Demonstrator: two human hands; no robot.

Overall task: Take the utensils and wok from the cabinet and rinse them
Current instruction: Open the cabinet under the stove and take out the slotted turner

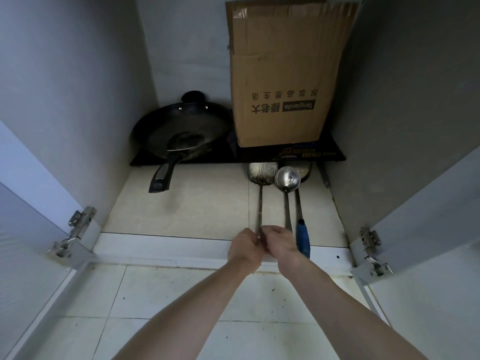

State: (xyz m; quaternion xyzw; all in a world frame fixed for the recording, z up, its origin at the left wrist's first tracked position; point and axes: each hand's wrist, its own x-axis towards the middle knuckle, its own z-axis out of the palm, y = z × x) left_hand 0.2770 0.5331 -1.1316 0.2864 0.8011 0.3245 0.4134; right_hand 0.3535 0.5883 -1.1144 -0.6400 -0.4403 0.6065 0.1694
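Inside the open floor cabinet a black wok (179, 131) rests at the back left, its handle pointing toward me. Three utensils lie side by side on the cabinet floor at the right: a steel spatula (260, 175), a steel ladle (287, 178) and a blue-handled turner (302, 237). At the cabinet's front edge my left hand (244, 249) is closed on the spatula's handle end. My right hand (281, 245) sits right beside it, fingers curled over the ladle's handle end. The blue handle lies just right of my right hand, untouched.
A tall cardboard box (283, 74) stands at the back right on a black flat cooktop (311, 154) that also bears the wok. Both cabinet doors (39, 229) stand swung open, with metal hinges (370, 245) at the sides. Pale floor tiles (181, 294) lie under my arms.
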